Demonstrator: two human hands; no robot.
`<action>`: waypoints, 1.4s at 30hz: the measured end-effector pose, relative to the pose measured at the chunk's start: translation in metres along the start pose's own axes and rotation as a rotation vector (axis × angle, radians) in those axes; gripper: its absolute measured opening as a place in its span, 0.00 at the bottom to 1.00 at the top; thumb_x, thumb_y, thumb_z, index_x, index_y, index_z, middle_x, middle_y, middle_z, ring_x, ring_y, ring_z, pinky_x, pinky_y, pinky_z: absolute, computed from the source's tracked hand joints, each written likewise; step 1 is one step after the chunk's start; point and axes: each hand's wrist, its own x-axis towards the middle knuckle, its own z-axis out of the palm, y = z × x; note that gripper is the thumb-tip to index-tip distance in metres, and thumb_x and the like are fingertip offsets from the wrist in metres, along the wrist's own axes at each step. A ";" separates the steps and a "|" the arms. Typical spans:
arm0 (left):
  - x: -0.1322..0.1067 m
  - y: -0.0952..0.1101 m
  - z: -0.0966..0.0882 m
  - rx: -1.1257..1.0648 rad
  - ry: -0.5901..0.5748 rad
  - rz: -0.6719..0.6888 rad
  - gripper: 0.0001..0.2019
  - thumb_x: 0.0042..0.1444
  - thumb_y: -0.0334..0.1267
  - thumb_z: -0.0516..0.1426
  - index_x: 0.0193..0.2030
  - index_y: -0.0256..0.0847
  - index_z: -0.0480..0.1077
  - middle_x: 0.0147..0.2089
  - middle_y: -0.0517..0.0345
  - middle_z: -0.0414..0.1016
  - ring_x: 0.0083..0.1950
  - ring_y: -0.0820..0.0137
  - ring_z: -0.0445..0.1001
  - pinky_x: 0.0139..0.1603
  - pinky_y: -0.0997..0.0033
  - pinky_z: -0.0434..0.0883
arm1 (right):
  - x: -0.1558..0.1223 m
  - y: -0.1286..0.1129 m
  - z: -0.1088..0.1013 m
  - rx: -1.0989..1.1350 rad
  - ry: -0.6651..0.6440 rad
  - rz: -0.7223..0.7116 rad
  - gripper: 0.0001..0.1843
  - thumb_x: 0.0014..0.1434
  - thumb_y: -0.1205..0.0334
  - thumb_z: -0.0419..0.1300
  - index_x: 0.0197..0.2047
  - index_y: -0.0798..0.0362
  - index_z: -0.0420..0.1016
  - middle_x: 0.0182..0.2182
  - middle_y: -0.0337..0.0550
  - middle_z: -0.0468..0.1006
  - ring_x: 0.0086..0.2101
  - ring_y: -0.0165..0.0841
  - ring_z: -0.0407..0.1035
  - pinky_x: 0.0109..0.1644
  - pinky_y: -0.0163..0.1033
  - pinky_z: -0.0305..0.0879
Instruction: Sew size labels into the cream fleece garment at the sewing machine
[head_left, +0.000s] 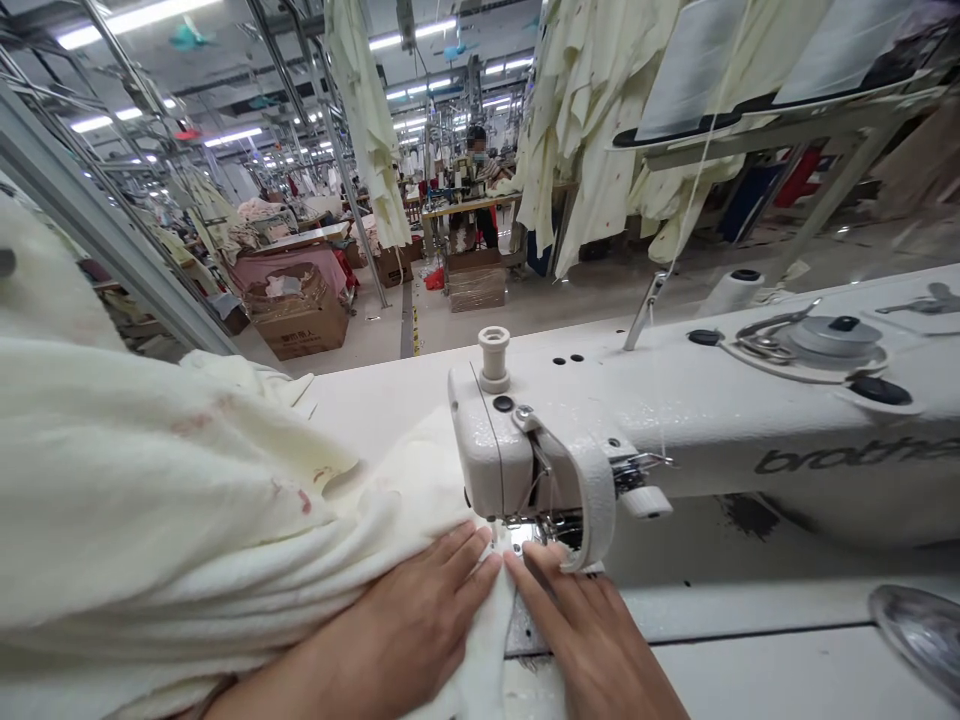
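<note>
Cream cloth: a large piece with reddish marks [150, 490], heaped to the left of the hands, running under the left hand [420, 615] and up to the needle area just ahead of the fingertips.
Left hand: laid flat on the cloth, fingers stretched out, pressing rather than clenched.
Right hand: fingers extended [589, 625], beside the cloth's near strip, under the sewing machine's head [517, 440]; whether the fingertips touch cloth, one cannot tell.
Handling: probably soft and limp, easily creased; any one part light, though the heap's bulk may drag leftward.
Where to hold: flat fingers near the edge between both hands, likely better than a pinch, and clear of the needle.
Open carton: well beyond the left hand, on the floor [304, 325], pale material inside.
Farther carton: well ahead of the hands [476, 283], seemingly film-wrapped; contents unclear.
</note>
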 end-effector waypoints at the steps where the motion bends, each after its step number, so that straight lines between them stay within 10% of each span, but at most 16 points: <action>1: 0.000 0.000 0.001 0.010 0.007 0.001 0.25 0.63 0.36 0.48 0.65 0.30 0.53 0.67 0.43 0.55 0.69 0.60 0.53 0.66 0.63 0.62 | 0.000 0.000 0.002 0.005 -0.012 0.004 0.26 0.58 0.82 0.39 0.49 0.57 0.72 0.44 0.46 0.74 0.45 0.36 0.65 0.51 0.41 0.58; 42: 0.016 -0.011 0.001 -0.095 -0.033 -0.105 0.19 0.62 0.34 0.48 0.60 0.33 0.58 0.61 0.43 0.65 0.62 0.59 0.63 0.61 0.58 0.67 | -0.028 0.003 0.004 -0.118 -0.197 0.017 0.31 0.59 0.81 0.40 0.63 0.55 0.60 0.59 0.51 0.64 0.59 0.40 0.57 0.54 0.45 0.69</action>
